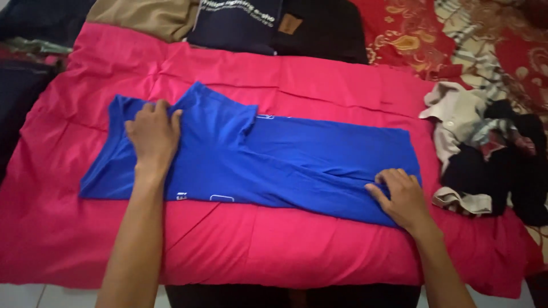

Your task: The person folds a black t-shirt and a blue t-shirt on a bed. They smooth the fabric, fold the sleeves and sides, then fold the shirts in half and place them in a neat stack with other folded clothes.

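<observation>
Pressing: left hand (153, 132) lies flat on folded blue jersey shirt (297, 162); fingers apart
Gripping: right hand (402, 197) pinches the shirt's hem; fingertips hidden in cloth

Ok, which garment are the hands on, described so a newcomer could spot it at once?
Start from the pink quilt that fills the middle of the view. Lying flat across it is a bright blue shirt, with the left hand pressing its collar end and the right hand at its hem end. It alone is spread out; the other clothes lie heaped around the edges.
</observation>
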